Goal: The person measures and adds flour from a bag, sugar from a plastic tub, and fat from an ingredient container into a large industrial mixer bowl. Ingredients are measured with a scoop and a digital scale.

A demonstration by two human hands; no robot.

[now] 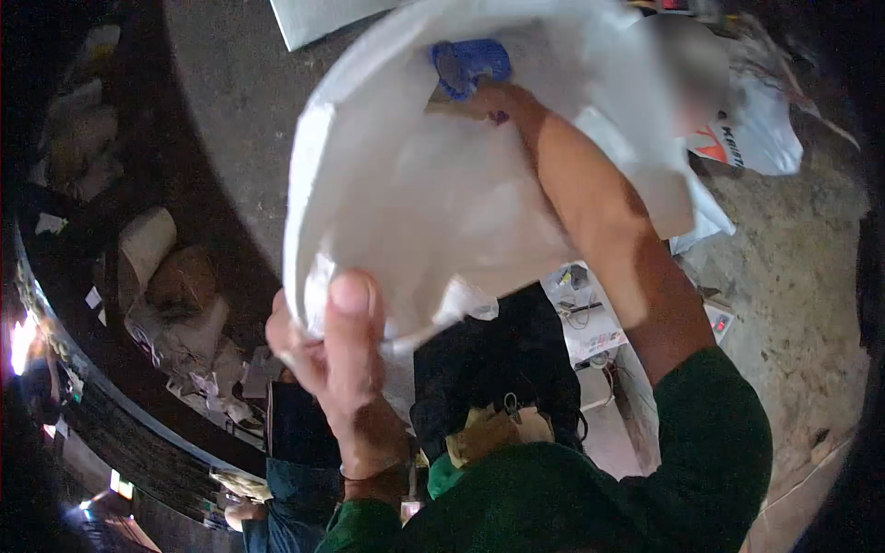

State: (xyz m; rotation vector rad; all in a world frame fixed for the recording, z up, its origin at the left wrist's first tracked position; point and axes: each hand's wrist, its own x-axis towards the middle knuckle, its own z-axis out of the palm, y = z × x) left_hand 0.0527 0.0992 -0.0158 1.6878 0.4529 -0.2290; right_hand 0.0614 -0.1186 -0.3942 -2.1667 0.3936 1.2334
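Observation:
My left hand (343,355) grips the near left rim of a large translucent white bag (415,203), thumb on the inside, fingers outside. The bag's mouth faces me. My right forearm reaches into it, and my right hand (498,97) is deep inside at the far end, beside a blue mesh-like object (479,63) and a brownish flat piece (452,104). The fingers of that hand are too small and blurred to make out, so its hold on the blue object is unclear.
A printed white bag (761,129) lies at the upper right, near a blurred person. Scraps and rolled material (147,244) lie at the left beyond a dark curved edge. Another person's blue-clad arm (300,502) is at the lower left. A white panel (323,20) stands at the top.

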